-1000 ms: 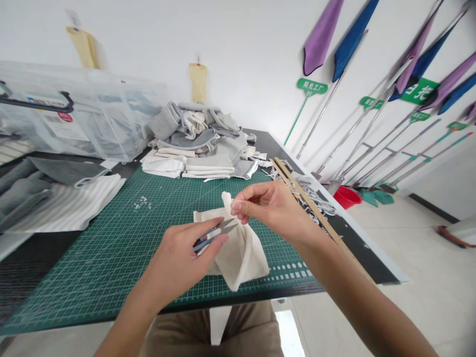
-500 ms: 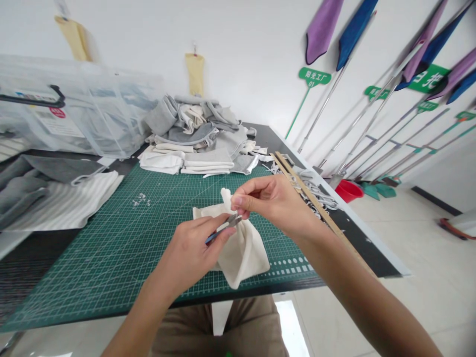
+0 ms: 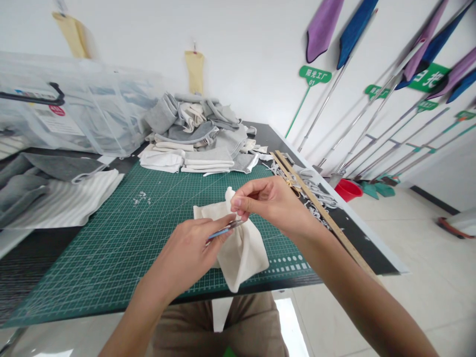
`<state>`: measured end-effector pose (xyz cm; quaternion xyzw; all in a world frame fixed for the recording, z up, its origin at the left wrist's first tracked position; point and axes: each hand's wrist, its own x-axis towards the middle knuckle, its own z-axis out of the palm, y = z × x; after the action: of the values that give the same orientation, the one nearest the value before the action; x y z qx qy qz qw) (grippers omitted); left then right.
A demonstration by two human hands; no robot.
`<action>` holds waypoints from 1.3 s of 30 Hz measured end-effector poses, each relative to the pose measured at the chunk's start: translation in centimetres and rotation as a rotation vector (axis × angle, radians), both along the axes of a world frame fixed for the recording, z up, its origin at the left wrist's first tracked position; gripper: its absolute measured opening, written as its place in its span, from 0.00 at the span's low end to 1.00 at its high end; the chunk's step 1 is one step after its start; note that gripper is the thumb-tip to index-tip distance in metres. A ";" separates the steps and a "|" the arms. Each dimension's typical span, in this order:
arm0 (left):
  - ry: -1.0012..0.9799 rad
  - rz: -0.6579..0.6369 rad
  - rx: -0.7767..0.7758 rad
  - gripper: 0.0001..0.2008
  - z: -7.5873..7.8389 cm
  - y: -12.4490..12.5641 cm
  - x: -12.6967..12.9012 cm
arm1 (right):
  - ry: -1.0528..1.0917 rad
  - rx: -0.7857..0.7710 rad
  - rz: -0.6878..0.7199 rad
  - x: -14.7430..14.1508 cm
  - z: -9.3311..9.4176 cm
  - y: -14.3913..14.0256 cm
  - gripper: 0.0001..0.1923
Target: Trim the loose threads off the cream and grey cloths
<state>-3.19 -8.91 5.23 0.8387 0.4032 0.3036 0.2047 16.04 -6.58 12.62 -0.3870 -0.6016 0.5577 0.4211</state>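
My left hand [image 3: 190, 246] is closed around a pair of small thread snips [image 3: 223, 230] with a blue handle and metal blades. The blades point right, up against the fingertips of my right hand [image 3: 273, 201]. That hand is pinching the gathered upper part of a cream cloth piece [image 3: 247, 250], just above the blades. The cloth hangs down in folds, its lower end over the green cutting mat [image 3: 156, 238] near the front edge. Whether the blades touch the cloth or a thread is hidden by my fingers.
Folded and heaped grey and white fabrics [image 3: 208, 158] lie at the back. A clear plastic box [image 3: 122, 119] stands back left, with grey and striped cloth [image 3: 74, 198] before it. Wooden strips [image 3: 320, 206] and grey cord scraps [image 3: 322, 198] lie along the right side.
The snips have turned in my left hand, so the blue handle shows more and the blades lie flatter. My right hand keeps its pinch in nearly the same spot; the cloth has shifted slightly.
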 end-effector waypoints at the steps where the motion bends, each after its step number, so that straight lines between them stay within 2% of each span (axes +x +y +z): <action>1: 0.009 0.011 -0.006 0.17 0.0 0.0 0.0 | 0.009 -0.006 0.000 0.0 0.0 0.0 0.16; 8: -0.024 0.018 0.051 0.17 -0.2 0.0 0.1 | 0.021 -0.014 0.019 -0.1 0.0 0.0 0.14; 19: -0.078 0.026 0.327 0.15 -1.4 0.4 0.2 | 0.025 -0.016 0.000 -0.3 -0.1 0.2 0.16; 26: -0.032 0.012 0.401 0.12 -1.4 0.8 0.4 | 0.023 -0.008 -0.001 -0.3 -0.1 0.2 0.16; 30: -0.007 0.010 0.381 0.11 -1.7 0.9 0.4 | 0.017 0.028 -0.022 -0.2 0.5 0.2 0.15; 35: -0.010 0.056 0.289 0.11 -3.0 0.5 -1.7 | 0.020 0.097 -0.102 0.5 1.3 0.2 0.14; 39: -0.026 0.239 0.258 0.12 -4.8 -1.7 -5.7 | 0.049 0.078 -0.127 0.3 0.7 0.6 0.14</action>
<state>-8.86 -10.60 0.40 0.8000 0.4550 0.3860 0.0630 16.32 -5.93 13.29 -0.3942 -0.5865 0.5153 0.4848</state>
